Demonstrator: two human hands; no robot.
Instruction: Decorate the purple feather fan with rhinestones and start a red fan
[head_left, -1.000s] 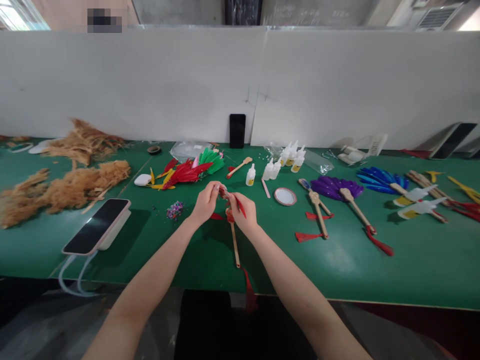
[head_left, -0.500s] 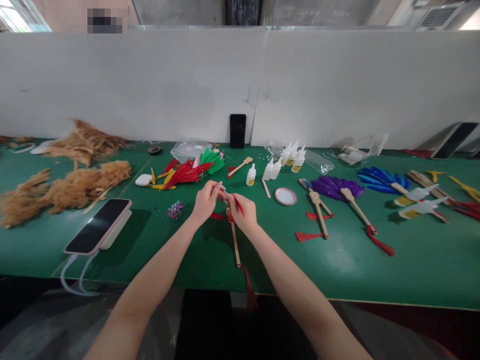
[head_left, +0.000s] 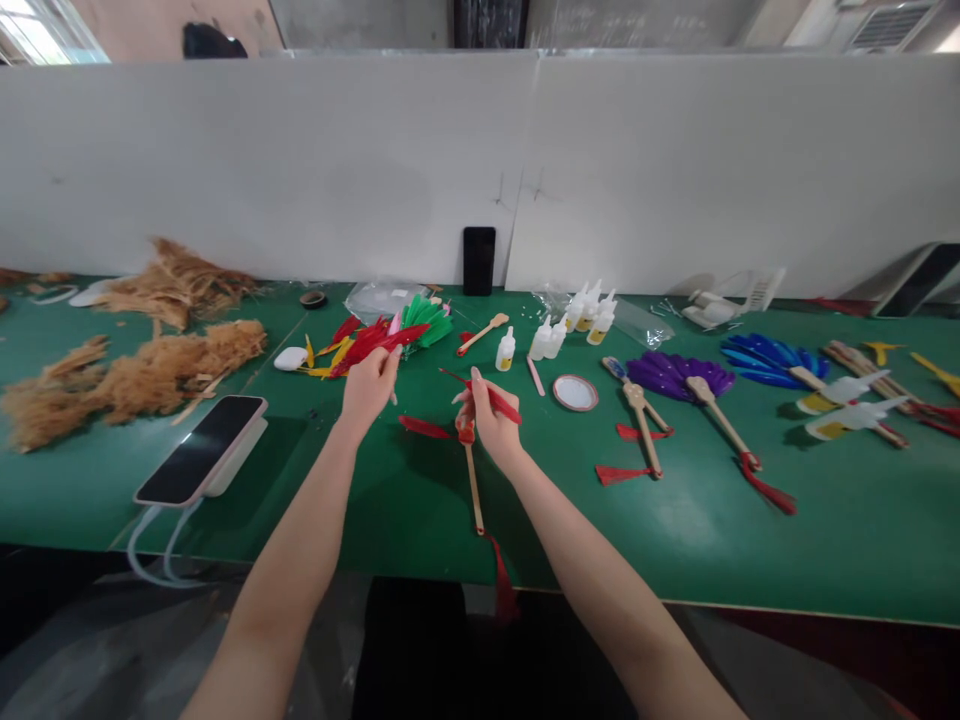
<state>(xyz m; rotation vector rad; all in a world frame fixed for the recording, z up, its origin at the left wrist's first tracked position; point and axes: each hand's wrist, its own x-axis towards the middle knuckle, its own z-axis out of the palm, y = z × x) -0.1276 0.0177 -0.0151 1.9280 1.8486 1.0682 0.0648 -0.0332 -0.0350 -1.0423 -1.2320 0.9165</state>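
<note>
My right hand pinches a red feather, its thin quill pointing up to the left. Just under those fingers lies a wooden fan handle with a red head and a red tassel that hangs over the table edge. Another red feather extends left from the handle's head. My left hand is beside the pile of red feathers, thumb and forefinger apart. Whether its fingertips touch the pile is unclear. The small beads are hidden behind this hand.
White glue bottles, a round lid and finished purple and blue feather fans lie to the right. Brown fibre and a phone on a stand are at left. A white partition stands behind.
My hands were together above the handle. The left has moved away to the left, to the red feathers; the right stays near the handle's head with a red feather.
</note>
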